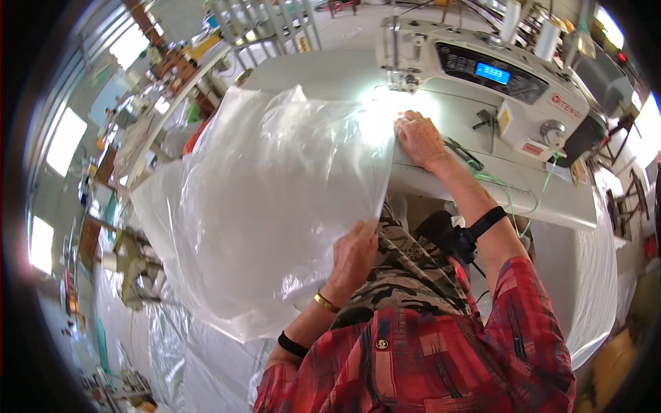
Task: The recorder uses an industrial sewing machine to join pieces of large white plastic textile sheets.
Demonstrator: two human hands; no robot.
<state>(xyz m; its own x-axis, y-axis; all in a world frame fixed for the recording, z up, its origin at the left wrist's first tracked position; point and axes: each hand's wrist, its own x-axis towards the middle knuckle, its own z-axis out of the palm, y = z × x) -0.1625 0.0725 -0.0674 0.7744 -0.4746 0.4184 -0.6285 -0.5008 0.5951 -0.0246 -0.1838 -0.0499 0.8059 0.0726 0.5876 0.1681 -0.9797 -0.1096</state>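
A large sheet of clear plastic film point(255, 199) spreads over the left of the sewing table and hangs down past its front edge toward my lap. My left hand point(354, 255) pinches the film's near right edge just above my thigh. Up by the needle area of the white sewing machine point(475, 65), my right hand point(421, 141) has its fingers closed on the far right corner of the film. A bright lamp glares beside those fingertips and washes out the stitching spot.
On the table point(441, 175) right of my right hand lie dark thread snips point(465, 153) and a loose green thread point(511, 193). Thread cones point(547, 38) stand behind the machine. More plastic film point(200, 358) covers the floor at lower left. A metal rack point(265, 27) stands beyond the table.
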